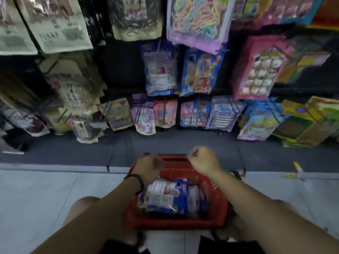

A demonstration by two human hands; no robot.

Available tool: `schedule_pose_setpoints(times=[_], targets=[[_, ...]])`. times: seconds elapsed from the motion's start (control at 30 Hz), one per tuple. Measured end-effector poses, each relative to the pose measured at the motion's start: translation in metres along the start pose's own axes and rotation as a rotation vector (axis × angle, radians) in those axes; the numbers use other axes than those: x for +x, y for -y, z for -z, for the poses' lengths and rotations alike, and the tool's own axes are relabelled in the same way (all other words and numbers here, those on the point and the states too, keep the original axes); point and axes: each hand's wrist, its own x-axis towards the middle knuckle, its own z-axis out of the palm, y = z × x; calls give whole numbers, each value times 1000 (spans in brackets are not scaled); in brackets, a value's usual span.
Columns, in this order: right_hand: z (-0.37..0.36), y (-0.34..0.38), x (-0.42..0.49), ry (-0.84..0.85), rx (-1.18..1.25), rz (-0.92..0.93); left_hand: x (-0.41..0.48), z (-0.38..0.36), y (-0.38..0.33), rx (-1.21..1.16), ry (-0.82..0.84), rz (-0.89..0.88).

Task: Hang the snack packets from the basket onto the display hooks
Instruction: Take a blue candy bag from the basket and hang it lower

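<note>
A red plastic basket (218, 195) stands on the floor between my knees. Blue and white snack packets (165, 197) lie flat inside it. My left hand (147, 168), with a dark bracelet at the wrist, hovers over the basket's far left part, fingers curled in with nothing visible in them. My right hand (202, 160) is a closed fist above the basket's far rim, also holding nothing I can see. On the display ahead, matching blue packets (160, 70) hang from hooks, with a dark gap (121, 70) to their left.
Rows of hanging packets fill the display: beige bags (55, 24) top left, a pink box pack (256, 68) at right, small colourful packs (194, 114) in the lowest row. A dark base ledge (73, 153) runs below, then pale floor tiles (36, 195).
</note>
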Motion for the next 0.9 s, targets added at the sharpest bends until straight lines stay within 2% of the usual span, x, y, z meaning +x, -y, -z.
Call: schedule_pose_setpoints(times=[0.1,0.13,0.17,0.2,0.23,0.3,0.43,0.5,0.6,0.7,0.8,0.9], targets=[[-48,-40,7,254,-95,-151,8,-37,40,112,150,31],[-64,-53,6,309,-118,-191,8,-49,56,52,252,124],[-82,-68,7,358,-129,-237,13,-65,69,-8,295,270],[-100,-83,8,394,-123,-276,15,-77,76,-17,330,333],[-116,-99,9,421,-115,-320,15,-86,84,-8,402,347],[-139,-121,7,450,-66,-402,19,-101,98,-44,438,365],[-166,-148,10,450,92,-536,38,-131,131,-94,335,479],[-176,-158,16,471,138,-600,58,-161,176,-141,290,531],[-183,-159,22,487,150,-580,61,-161,172,-293,298,544],[-195,-165,26,464,310,-619,49,-142,132,-300,292,535],[-199,-163,25,480,443,-644,48,-140,120,-412,291,703],[-207,-167,25,352,495,-733,51,-146,124,-422,371,695]])
